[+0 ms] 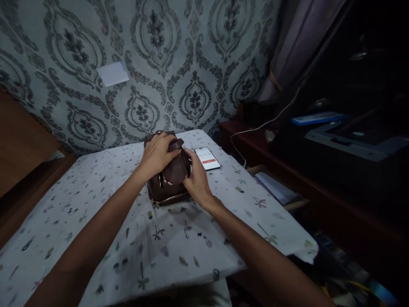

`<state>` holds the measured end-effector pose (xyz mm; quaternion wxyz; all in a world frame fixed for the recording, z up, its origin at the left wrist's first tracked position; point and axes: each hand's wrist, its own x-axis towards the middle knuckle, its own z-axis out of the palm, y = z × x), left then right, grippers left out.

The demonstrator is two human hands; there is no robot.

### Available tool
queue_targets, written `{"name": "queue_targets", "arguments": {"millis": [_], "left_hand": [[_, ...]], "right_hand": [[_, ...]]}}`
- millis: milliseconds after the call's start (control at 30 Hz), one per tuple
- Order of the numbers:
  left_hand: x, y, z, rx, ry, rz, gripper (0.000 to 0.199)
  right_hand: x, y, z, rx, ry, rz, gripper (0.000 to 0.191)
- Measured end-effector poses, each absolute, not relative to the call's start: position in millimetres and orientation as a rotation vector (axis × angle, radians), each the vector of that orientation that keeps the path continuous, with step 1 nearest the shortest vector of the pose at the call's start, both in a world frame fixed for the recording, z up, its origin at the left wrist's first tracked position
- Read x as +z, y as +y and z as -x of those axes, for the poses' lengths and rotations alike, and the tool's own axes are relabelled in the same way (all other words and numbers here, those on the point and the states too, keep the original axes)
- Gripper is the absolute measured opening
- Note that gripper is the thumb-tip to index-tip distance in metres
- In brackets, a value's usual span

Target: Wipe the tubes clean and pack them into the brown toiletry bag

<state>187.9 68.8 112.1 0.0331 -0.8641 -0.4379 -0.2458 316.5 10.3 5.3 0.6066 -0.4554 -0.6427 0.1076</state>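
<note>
A dark brown leather-look bag [172, 197] with gold-toned zips and a small zipped front pocket stands on the cloth-covered table [105, 213]. Over its top lies my left hand [159, 151], fingers bent round the upper edge and thumb near a short brown strap [175, 145]. My right hand [197, 179] grips the bag's right side by the pocket, its thumb up near the strap. The bag hides some fingertips of both hands. Just beyond my right hand, a phone [208, 158] with a lit screen lies flat.
Behind the table is a patterned wall [169, 64] with a white paper [113, 73] on it. A white cable [265, 125] runs down at the right, beside a dark red ledge [243, 140]. Brown wood [25, 140] borders the left side.
</note>
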Motion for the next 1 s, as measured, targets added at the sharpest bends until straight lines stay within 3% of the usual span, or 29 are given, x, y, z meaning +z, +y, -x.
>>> {"name": "queue_targets", "arguments": {"millis": [333,533,733,1000], "left_hand": [[115,68,-182,-0.681,-1.271,2.687,0.027],[108,68,-182,-0.831,-1.253,2.626,0.023],[109,73,-184,-0.964,-1.297,2.625,0.015],[104,83,-184,-1.252,-1.241,2.813,0.017]], "right_hand": [[7,10,-326,0.292,-1.558,0.996,0.070],[12,7,-325,0.310,-1.543,0.995,0.074],[-2,0,-312,0.056,-1.595,1.014,0.059],[-12,-2,-306,-0.067,-1.640,1.037,0.062]]}}
